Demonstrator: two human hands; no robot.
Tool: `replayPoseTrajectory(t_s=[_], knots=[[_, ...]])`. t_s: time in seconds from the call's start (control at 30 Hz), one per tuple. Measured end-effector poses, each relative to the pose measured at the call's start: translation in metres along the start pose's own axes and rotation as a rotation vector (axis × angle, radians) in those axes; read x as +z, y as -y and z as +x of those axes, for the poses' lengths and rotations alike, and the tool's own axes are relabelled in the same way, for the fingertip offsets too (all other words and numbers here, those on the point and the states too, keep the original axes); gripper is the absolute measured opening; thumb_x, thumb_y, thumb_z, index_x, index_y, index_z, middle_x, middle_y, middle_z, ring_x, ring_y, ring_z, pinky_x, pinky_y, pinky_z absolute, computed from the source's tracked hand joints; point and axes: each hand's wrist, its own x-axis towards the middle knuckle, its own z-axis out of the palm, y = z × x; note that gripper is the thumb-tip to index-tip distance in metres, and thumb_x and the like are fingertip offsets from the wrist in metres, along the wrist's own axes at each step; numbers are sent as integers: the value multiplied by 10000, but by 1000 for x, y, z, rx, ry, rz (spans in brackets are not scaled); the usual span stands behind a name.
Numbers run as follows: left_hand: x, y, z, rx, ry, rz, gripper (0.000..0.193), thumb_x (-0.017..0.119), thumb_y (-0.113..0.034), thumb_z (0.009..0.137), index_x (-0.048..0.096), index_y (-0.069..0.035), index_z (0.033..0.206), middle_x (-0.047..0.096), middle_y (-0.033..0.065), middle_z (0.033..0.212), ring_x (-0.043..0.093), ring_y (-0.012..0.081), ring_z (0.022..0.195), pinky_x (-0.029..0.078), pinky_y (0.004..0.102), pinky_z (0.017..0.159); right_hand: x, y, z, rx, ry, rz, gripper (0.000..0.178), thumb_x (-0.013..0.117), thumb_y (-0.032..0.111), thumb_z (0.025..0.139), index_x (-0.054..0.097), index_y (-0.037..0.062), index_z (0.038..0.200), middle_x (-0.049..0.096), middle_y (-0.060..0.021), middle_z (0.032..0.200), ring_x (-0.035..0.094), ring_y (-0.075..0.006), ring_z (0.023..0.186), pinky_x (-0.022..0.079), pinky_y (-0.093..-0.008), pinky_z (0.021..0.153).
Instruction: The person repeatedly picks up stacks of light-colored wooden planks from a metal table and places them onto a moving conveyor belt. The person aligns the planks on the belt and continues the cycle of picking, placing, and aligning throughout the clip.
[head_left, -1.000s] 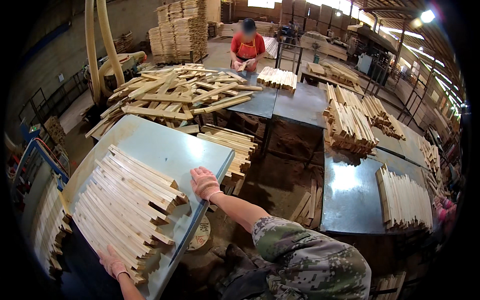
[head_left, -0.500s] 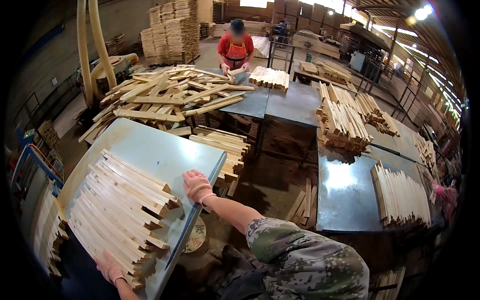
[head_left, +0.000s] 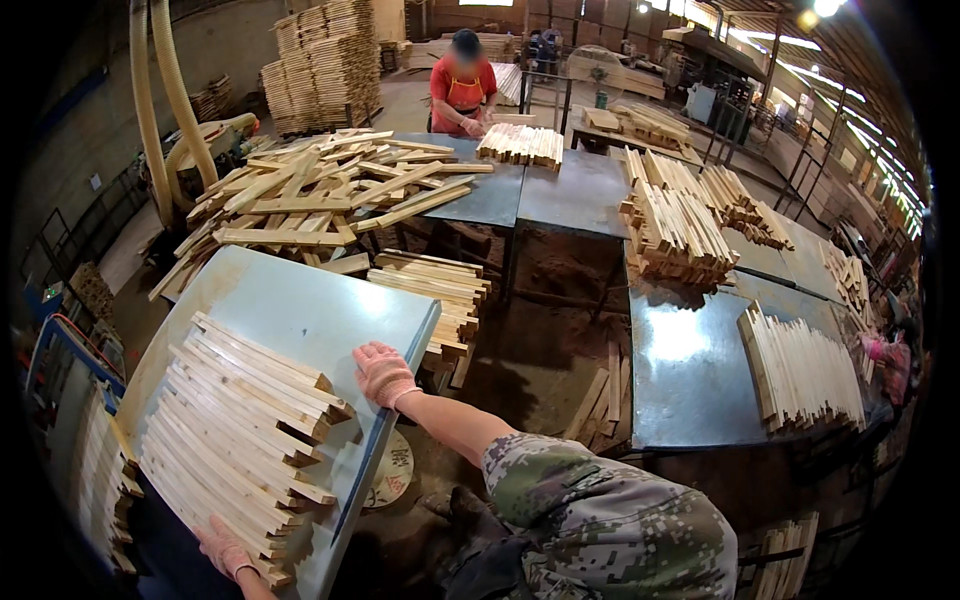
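A row of pale wooden strips (head_left: 230, 430) lies side by side on the light blue-grey tabletop (head_left: 310, 300) in front of me, their right ends uneven. My left hand (head_left: 225, 547), in a pinkish glove, rests with fingers extended against the nearest strips of the row. My right hand (head_left: 385, 376), gloved the same way, lies flat near the table's right edge, right of the strip ends. It touches only the tabletop, and its fingers are stretched out.
A loose heap of wooden pieces (head_left: 310, 195) lies beyond my table. Stacked strips (head_left: 430, 300) stand below its far right corner. A co-worker in red (head_left: 463, 90) stands at the far table. Another metal table (head_left: 670, 390) on the right bears a strip row (head_left: 805, 370), with a second person (head_left: 893, 355) beside it.
The view has shifted slightly. Both my hands keep nearly the same places on the table and strips. The far co-worker's hands have moved, and the piece that was held at a slant has changed position.
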Motion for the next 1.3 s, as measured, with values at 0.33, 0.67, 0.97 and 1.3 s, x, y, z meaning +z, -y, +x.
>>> replayPoseTrajectory(t_s=[0.33, 0.67, 0.97, 1.3], knots=[[-4, 5, 2, -17, -7, 5, 827, 571, -602, 1030, 378, -81, 1644, 547, 325, 1481, 560, 476, 1344, 480, 487, 1113, -3, 5, 0, -11, 18, 9, 540, 567, 332, 1036, 575, 47, 1495, 579, -168, 1551, 476, -364, 1490, 353, -450, 1252], [-20, -19, -18, -26, 20, -8, 812, 560, -599, 1032, 364, -118, 1655, 571, 307, 1452, 574, 469, 1329, 492, 487, 1089, 7, -4, 1, -10, -29, -16, 514, 541, 319, 1034, 580, 56, 1473, 580, -156, 1541, 482, -348, 1485, 357, -440, 1242], [-25, -28, -28, -19, 27, -17, 826, 529, -621, 1037, 375, -85, 1646, 546, 313, 1490, 563, 475, 1349, 481, 503, 1109, 15, -10, 2, -5, -72, 0, 502, 565, 311, 1025, 608, 54, 1454, 605, -160, 1517, 501, -365, 1466, 377, -456, 1233], [-21, -16, -17, -34, 37, -15, 843, 540, -652, 1019, 393, -103, 1641, 545, 308, 1502, 573, 492, 1334, 480, 520, 1116, 12, -5, 2, -13, -82, -3, 499, 539, 311, 1027, 609, 49, 1447, 608, -157, 1510, 508, -354, 1458, 367, -445, 1235]])
